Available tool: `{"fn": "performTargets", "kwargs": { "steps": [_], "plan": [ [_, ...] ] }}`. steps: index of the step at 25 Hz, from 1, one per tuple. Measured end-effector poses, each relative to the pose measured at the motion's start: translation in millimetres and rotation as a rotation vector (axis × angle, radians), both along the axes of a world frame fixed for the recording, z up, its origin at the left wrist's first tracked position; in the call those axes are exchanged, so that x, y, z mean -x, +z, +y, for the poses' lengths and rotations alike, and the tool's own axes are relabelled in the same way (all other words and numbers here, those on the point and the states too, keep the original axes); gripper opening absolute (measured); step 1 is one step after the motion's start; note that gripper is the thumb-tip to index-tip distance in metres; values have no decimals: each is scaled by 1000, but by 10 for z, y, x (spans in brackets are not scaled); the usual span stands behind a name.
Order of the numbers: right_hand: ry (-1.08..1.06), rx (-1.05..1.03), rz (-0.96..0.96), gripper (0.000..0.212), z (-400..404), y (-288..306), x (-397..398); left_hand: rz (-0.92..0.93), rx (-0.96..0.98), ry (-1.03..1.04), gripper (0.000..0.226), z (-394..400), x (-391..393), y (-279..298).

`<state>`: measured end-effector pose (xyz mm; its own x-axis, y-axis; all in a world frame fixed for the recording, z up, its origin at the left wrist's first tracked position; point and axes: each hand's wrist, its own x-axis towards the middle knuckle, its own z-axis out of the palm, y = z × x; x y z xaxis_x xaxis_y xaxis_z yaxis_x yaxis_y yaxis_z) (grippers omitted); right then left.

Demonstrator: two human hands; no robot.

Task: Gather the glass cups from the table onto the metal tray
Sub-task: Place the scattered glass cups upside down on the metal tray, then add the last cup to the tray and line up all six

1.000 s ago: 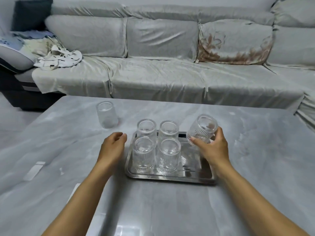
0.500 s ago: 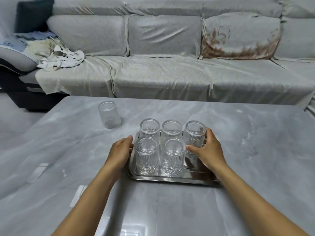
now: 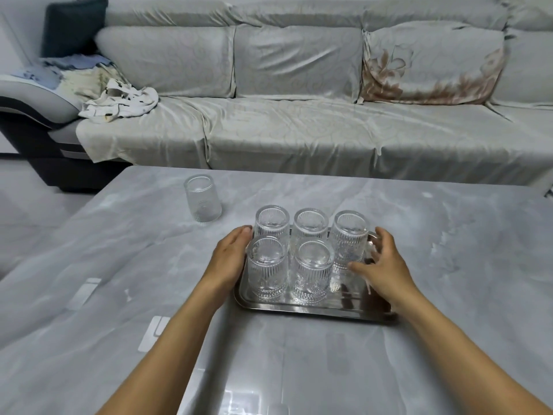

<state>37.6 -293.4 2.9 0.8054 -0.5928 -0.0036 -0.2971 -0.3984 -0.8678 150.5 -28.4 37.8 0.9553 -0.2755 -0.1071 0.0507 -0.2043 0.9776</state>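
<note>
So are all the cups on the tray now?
No, five cups stand on the tray, but one cup still sits on the table, off to the tray's far left.

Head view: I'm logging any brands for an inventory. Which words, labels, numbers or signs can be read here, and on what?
None can be read.
The glass cups, such as the lone one on the table, show only ribbed patterns, no marking.
The metal tray carries no visible stamp.
The crumpled cloth on the sofa has dark marks, too blurred to tell whether they are lettering.
</note>
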Motion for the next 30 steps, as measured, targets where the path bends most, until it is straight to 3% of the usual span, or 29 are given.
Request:
{"fn": "performTargets", "kwargs": {
  "steps": [6,11,13,16,18,21,24,26,30],
  "plan": [
    [30,-110,-30,73,48,48,53,122,38,-136,50,-34,7,-111],
    [1,-123,-5,70,112,125,64,157,67,-127,46,-44,-25,-137],
    [-95,-18,-32,67,192,238,71,129,56,-66,48,-56,8,-123],
    [-89,165,-212,55,465,508,75,-40,66,191,30,38,-26,-17],
    [6,322,-281,45,690,681,79,-222,-143,277,21,217,-242,68],
    [113,527,-264,36,917,806,65,-356,-683,206,58,455,-768,187],
    [204,572,-197,36,975,655,123,-395,-1026,74,75,363,-1190,262],
    [256,645,-172,39,978,541,128,-394,-1082,63,71,256,-1430,286],
    [294,650,-132,42,943,423,102,-384,-889,213,48,156,-1641,249]
  ]
}}
